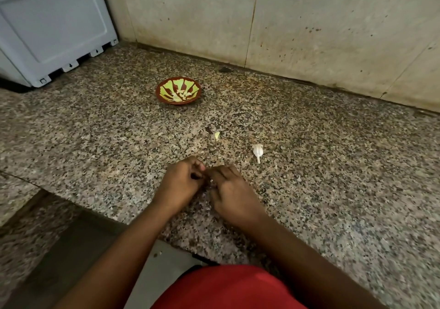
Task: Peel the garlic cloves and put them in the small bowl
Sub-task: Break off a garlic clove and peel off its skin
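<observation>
Speckled granite surface [309, 189] against a stained tiled wall; a pale blue appliance stands at the far left corner.

Head view: small bowl [178, 91], red-brown with green pattern, sits well beyond the hands, holding several pale peeled cloves. Nearer than the bowl and to its right lies a garlic piece [257, 151], white, stalk end pointing toward the person. Between it and the bowl, a small pale scrap [217, 135].

Left hand [182, 182] and right hand [232, 192] meet nearer still than the bowl, fingers curled together around something tiny; the clove itself is hidden, so contents cannot be confirmed.

Judgement: peeling in progress. Bowl lies straight ahead, slightly left; left hand is nearer it. The garlic piece is nearer the right hand.
</observation>
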